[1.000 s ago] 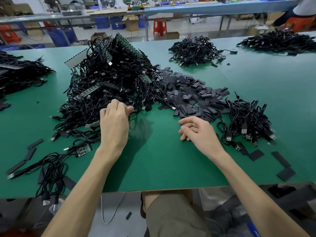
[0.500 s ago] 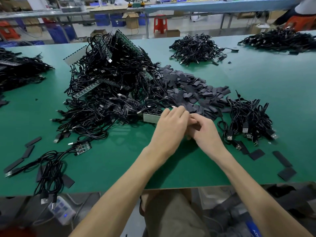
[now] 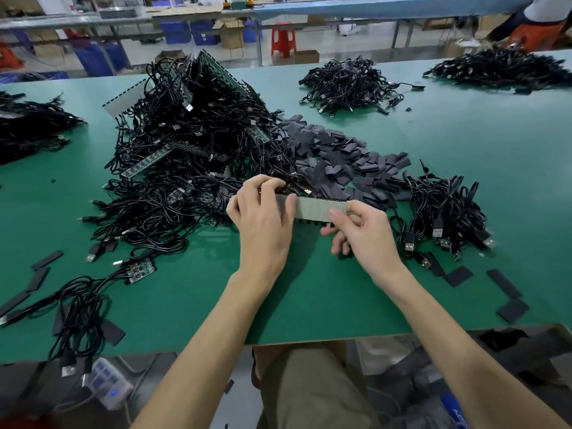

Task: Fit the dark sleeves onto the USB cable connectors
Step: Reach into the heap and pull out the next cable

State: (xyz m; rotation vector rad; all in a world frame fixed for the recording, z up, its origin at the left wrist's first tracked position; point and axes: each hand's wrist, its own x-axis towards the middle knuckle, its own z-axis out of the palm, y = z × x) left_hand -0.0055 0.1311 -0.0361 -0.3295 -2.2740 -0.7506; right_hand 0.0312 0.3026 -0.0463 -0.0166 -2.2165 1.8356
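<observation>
Both hands meet on a pale grey strip over the middle of the green table: the left hand is curled round its left end, and the right hand pinches its right end between thumb and fingers. Its far side meets the tangle of the large cable heap. Just beyond the hands the dark sleeves lie piled against that heap; a smaller cable bundle showing USB connectors sits to the right. Sleeves look light, flat and limp (the mouth probably needs squeezing open); connectors look small and rigid, best pinched behind the metal shell. Tangled leads may drag their neighbours. Bare table between the hands and the near edge gives working room, with loose sleeves scattered at the right
</observation>
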